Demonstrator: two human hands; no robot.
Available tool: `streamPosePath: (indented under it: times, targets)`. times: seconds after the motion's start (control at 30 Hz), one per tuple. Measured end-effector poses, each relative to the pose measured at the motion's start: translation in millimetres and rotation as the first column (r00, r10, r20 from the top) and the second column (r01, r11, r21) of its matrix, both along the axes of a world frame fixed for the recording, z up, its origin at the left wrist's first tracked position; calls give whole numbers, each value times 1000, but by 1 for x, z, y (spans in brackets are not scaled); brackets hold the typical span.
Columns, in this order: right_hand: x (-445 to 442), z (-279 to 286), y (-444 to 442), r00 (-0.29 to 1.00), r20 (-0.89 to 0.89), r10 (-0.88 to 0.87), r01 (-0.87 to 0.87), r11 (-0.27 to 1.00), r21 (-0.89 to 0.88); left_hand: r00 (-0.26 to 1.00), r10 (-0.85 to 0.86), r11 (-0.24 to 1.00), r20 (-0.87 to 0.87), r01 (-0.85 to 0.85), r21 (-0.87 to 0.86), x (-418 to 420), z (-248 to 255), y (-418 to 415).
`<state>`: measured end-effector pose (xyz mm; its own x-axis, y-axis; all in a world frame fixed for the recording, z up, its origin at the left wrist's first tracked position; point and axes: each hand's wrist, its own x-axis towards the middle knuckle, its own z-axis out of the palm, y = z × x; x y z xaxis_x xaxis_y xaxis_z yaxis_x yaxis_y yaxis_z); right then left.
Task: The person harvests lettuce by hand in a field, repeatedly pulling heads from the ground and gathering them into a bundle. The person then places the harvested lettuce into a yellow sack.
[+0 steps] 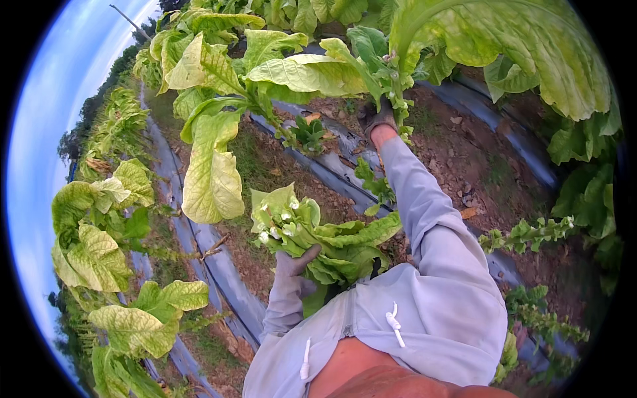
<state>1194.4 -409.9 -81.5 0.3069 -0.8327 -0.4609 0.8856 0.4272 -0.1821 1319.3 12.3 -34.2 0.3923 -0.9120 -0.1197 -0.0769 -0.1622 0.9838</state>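
Observation:
A bundle of picked tobacco leaves [343,248] rests against my front, with pale stem ends [278,224] bunched at its left end. My left hand [298,271], in a greyish glove, holds this bundle from below with the thumb over it. Ahead, my right hand [379,117] reaches up to a standing tobacco plant [395,82] in a dark glove. Its fingers curl at the base of a tobacco leaf [367,74] beside the stalk; foliage partly hides the grip. Broad yellow-green leaves [313,74] spread to the left of that hand.
Strips of plastic mulch [219,258] run along the rows, with bare reddish soil [448,134] between. More tobacco plants [99,248] stand at left. A large leaf [517,40] overhangs the upper right. A mostly stripped stalk [532,236] leans in from the right.

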Motion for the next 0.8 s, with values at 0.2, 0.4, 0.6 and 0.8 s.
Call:
streamPosePath:
  times: [0.2,0.4,0.6,0.8]
  targets:
    - [32,-33,-57,930,-101,-353,353,935,-19,993,-53,997,107,47,62,-1,10,0]
    - [37,-65,-48,736,-512,-444,436,888,-144,999,-10,997,-41,13,74,28,-6,-4]
    - [-41,-67,77,143,-988,-65,-483,866,-127,985,-170,977,-17,170,127,80,-14,-26]
    - [-137,96,92,529,-821,-216,-134,934,-331,952,-307,938,4,302,168,133,-10,-55]
